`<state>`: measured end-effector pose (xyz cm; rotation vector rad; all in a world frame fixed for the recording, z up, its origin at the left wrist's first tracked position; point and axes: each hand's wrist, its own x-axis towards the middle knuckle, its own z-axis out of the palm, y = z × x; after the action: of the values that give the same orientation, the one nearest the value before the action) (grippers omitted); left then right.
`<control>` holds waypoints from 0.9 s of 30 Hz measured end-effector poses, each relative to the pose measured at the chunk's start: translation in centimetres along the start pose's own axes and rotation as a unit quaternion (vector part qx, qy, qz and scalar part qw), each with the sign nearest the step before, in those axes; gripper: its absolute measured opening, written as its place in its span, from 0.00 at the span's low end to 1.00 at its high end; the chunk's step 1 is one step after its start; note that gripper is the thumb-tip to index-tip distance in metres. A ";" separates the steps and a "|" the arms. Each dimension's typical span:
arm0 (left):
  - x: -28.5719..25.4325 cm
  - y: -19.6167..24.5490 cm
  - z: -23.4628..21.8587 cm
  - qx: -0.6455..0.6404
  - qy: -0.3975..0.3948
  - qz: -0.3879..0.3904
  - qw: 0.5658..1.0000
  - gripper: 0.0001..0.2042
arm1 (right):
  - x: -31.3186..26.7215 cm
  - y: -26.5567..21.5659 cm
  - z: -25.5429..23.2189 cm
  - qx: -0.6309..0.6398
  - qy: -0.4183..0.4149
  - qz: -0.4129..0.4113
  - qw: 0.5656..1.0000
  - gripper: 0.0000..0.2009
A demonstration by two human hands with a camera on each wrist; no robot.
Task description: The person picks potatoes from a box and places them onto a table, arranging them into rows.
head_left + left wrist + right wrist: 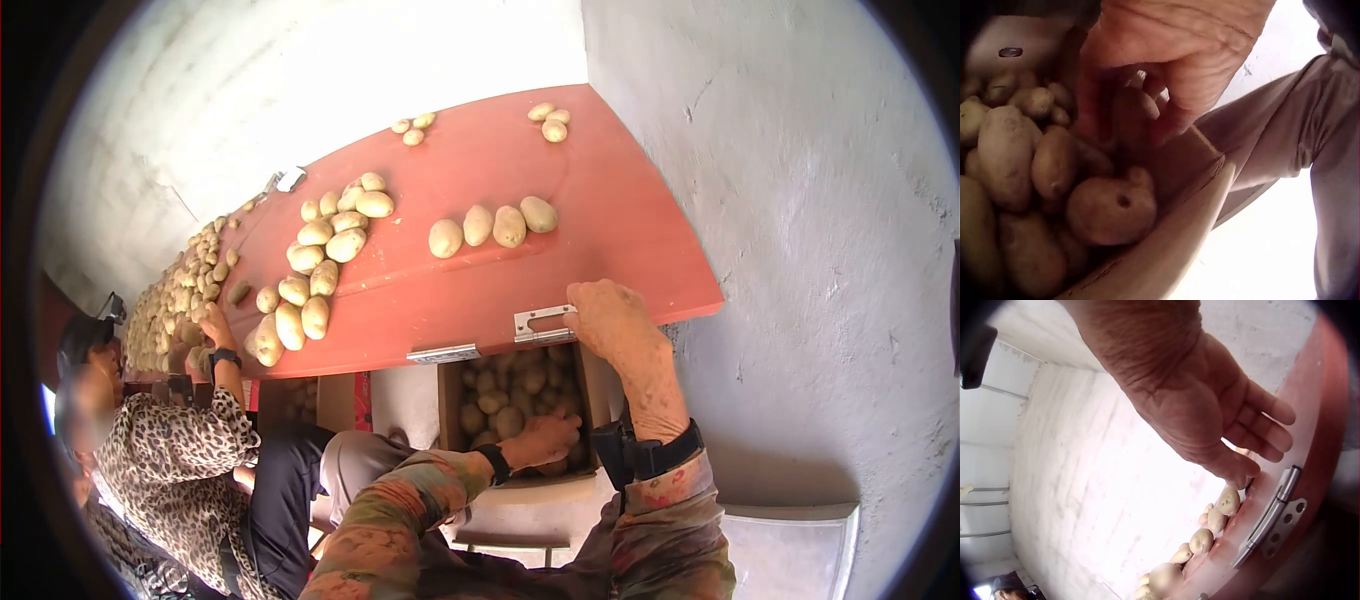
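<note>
My left hand [540, 440] is down in a cardboard box [450, 405] of potatoes under the table's front edge. In the left wrist view its thumb and fingers pinch a small potato [1134, 115] close to the box's wall. Just below that hand lies a knobbly potato [1112, 210] with a dark hole in it. My right hand [618, 318] is at the front edge of the red table [620, 230], beside a metal hinge [545, 324]. The right wrist view shows its fingers extended and slightly spread, palm bare.
Four potatoes [509, 227] form a row on the tabletop, with a longer cluster [315, 232] to their left. Small groups lie at the back. Another person in a leopard-print top [170, 440] reaches toward a large potato heap [170, 300]. A wall [800, 200] stands at the right.
</note>
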<state>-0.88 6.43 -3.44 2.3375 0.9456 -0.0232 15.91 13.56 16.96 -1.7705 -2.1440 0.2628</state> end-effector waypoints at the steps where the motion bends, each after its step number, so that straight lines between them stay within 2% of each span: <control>1: -0.1 -0.2 -0.2 -0.007 0.032 0.053 0.998 0.20 | 0.3 0.0 0.4 0.005 0.002 -0.008 1.000 0.09; 2: 0.0 -0.4 -0.5 -0.006 0.034 0.052 0.998 0.20 | 0.5 0.0 0.8 0.005 0.003 -0.010 1.000 0.09; 4: 0.2 0.5 -2.6 -0.049 -0.035 0.031 0.998 0.21 | 1.0 0.1 1.4 0.010 0.005 -0.012 1.000 0.09; 5: 0.4 1.1 -3.8 -0.050 -0.034 0.030 0.998 0.21 | 1.3 0.1 1.7 0.010 0.005 -0.013 1.000 0.09; 7: 0.5 3.1 -7.4 -0.040 -0.131 -0.047 0.990 0.21 | 1.7 0.3 2.1 0.024 0.020 -0.024 0.999 0.09; 8: 0.3 3.6 -8.9 -0.040 -0.132 -0.050 0.989 0.21 | 1.9 0.2 2.1 0.026 0.019 -0.025 0.999 0.09; 10: -0.6 3.9 -11.5 -0.122 -0.075 0.002 0.990 0.19 | 2.0 0.1 1.9 0.030 0.009 -0.011 0.999 0.09; 11: -0.9 4.0 -12.8 -0.122 -0.076 0.001 0.990 0.19 | 2.1 0.1 1.7 0.031 0.008 -0.011 0.999 0.09; 13: -1.5 3.7 -15.3 -0.216 0.016 0.029 0.976 0.18 | 2.5 0.1 1.4 0.025 -0.009 -0.005 1.000 0.09; 14: -1.4 3.1 -16.3 -0.215 0.017 0.029 0.976 0.18 | 2.6 0.0 1.2 0.024 -0.007 -0.006 1.000 0.09; 16: -1.4 1.8 -18.1 -0.351 0.087 0.018 0.932 0.16 | 2.6 -0.1 1.1 0.020 -0.024 0.010 0.999 0.09; 17: -1.4 1.5 -19.3 -0.350 0.086 0.019 0.932 0.16 | 2.7 0.0 1.0 0.020 -0.023 0.011 0.999 0.09; 19: -1.7 0.8 -21.7 -0.427 0.205 -0.027 0.881 0.15 | 2.8 0.1 1.1 0.035 -0.020 0.005 0.999 0.09; 21: -2.0 -0.7 -23.4 -0.412 0.289 -0.069 0.861 0.15 | 2.4 0.1 0.8 0.031 -0.017 0.008 0.999 0.09; 23: -2.6 -1.5 -25.2 -0.401 0.353 -0.169 0.828 0.14 | 1.7 0.2 0.3 0.026 -0.013 0.013 0.999 0.09; 25: -3.2 -3.1 -26.7 -0.408 0.395 -0.245 0.786 0.19 | 1.1 0.2 -0.2 0.022 -0.011 0.009 1.000 0.09; 27: -3.5 -5.0 -27.6 -0.400 0.411 -0.258 0.778 0.22 | 0.5 0.1 -0.7 0.023 -0.012 0.014 1.000 0.09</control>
<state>-12.26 22.06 17.21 1.1814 1.5737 1.0424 16.18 14.05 17.66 -1.7817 -2.1143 0.3390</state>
